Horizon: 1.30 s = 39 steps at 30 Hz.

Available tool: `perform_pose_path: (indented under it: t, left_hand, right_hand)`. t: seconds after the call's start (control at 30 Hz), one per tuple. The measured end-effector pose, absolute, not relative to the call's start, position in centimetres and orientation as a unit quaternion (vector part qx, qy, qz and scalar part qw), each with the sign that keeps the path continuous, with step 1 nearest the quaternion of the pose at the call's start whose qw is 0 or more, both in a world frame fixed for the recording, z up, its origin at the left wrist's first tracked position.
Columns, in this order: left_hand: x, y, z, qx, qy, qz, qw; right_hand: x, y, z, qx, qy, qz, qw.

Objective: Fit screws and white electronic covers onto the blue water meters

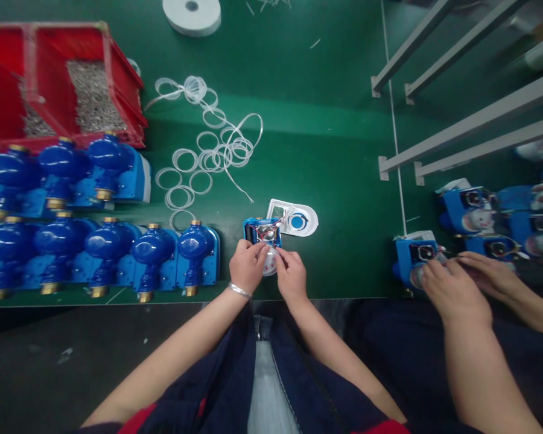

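In front of me on the table is an opened blue water meter (262, 229), its red and dark wires showing inside. A round clear dial (269, 263) sits at its near side, between my two hands. My left hand (247, 265) is closed at the near left edge of the meter, thumb and fingers pressed together by the dial. My right hand (292, 274) pinches at the dial's right edge; what lies between the fingertips is too small to make out. A white cover (305, 220) with a blue disc lies behind the meter, to the right.
Blue water meters (151, 250) with brass ends stand in two rows at left. Behind them are red bins (122, 90) of small metal parts. Clear rings (208, 160) and a white tape roll (191, 15) lie farther back. At right, a co-worker's hands (457, 289) handle another meter near metal bars (470, 123).
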<state>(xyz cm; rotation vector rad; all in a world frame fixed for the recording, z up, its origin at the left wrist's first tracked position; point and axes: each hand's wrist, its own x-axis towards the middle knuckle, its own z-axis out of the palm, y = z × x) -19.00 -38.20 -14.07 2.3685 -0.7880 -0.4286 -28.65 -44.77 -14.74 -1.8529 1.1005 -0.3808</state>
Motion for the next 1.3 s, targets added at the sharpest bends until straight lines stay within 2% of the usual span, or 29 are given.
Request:
perform_pose_path:
  t: [0.27, 0.6, 0.67, 0.73, 0.83, 0.9, 0.97, 1.1, 1.23, 1.3]
  left_hand:
    - [-17.8, -37.5, -14.9, 0.872, -0.335, -0.162, 0.318]
    - [-17.8, -37.4, -15.2, 0.875, -0.338, -0.124, 0.323]
    - [-17.9, -37.4, -15.3, 0.877, -0.336, -0.122, 0.320]
    - [-17.9, -37.4, -15.4, 0.877, -0.337, -0.121, 0.321]
    - [-18.0, -37.3, -15.5, 0.876, -0.341, -0.117, 0.320]
    - [-18.0, -37.3, -15.5, 0.876, -0.342, -0.118, 0.320]
    - [-18.0, -37.2, -15.3, 0.874, -0.341, -0.125, 0.323]
    - [-17.8, -37.1, -14.5, 0.873, -0.336, -0.123, 0.332]
    - [-16.4, -38.4, -13.0, 0.885, -0.322, -0.049, 0.333]
    - [-15.0, -40.0, -12.2, 0.884, -0.347, -0.054, 0.309]
  right_hand:
    - [-28.3, -45.4, -15.4, -0.715, 0.457, -0.146, 0.508]
    - [-28.2, -46.6, -15.2, -0.742, 0.439, -0.141, 0.487]
    - [-28.0, -48.8, -14.8, -0.756, 0.452, -0.155, 0.447]
    - [-27.5, -51.6, -14.5, -0.797, 0.476, -0.151, 0.341]
    - [-26.3, -55.9, -14.5, -0.860, 0.468, -0.076, 0.188]
    - [-25.5, -57.8, -14.5, -0.877, 0.447, -0.042, 0.170]
    - [-24.8, -59.0, -14.2, -0.857, 0.448, -0.049, 0.251]
    - [-24.4, -59.4, -13.2, -0.738, 0.459, -0.062, 0.490]
    - [-24.9, -58.4, -13.0, -0.641, 0.461, -0.093, 0.606]
    - [-25.3, -57.5, -13.3, -0.577, 0.465, -0.120, 0.660]
